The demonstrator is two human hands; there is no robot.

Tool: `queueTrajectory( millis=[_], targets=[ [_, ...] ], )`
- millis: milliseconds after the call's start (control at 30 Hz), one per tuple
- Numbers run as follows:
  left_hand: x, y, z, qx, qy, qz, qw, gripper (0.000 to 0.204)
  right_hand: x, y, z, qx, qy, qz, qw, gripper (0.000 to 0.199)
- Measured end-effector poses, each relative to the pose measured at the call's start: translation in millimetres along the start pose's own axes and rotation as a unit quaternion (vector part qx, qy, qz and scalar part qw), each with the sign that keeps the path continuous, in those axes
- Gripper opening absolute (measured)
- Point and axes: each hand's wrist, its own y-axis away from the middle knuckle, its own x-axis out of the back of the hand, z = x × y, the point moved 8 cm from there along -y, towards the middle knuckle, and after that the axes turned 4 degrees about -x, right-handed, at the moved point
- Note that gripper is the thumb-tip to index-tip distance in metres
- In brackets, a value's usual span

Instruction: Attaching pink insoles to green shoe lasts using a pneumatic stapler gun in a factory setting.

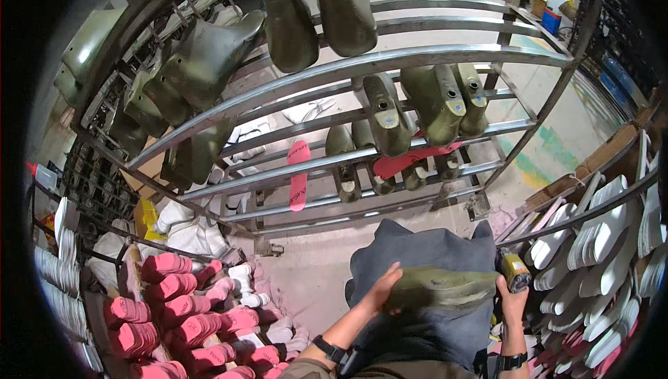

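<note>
An olive-green shoe last lies sideways across my lap, over a dark grey apron. At its left end my left hand closes on it, the fingers partly hidden and slightly blurred. On the other side, my right hand is closed around a yellow-and-black hand tool whose exact kind I cannot make out. The thumb of that hand lies close to the last's right end.
A metal rack stands ahead, bearing more green lasts and pink insoles. Bundled pink insoles fill the lower left. White insoles are stacked along a curved rail at the right. White sacks lie behind the pink bundles.
</note>
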Motion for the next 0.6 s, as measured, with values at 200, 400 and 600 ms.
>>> queueTrajectory(
  millis=[200,400,600],
  targets=[
    [87.9,-21.1,165.4,-0.23,-0.543,0.249,0.768,0.034,-22.4,-14.3,-10.0,-0.026,0.039,-0.004,0.999,0.043],
    [210.8,-55.7,255.7,-0.205,-0.544,0.466,0.667,0.038,-25.8,-17.1,-4.7,-0.024,0.035,-0.025,0.999,0.043],
    [238.9,-89.4,241.5,-0.11,-0.552,0.468,0.682,0.049,-31.0,-20.5,-0.7,-0.052,0.059,-0.043,0.996,0.046]
  ],
)
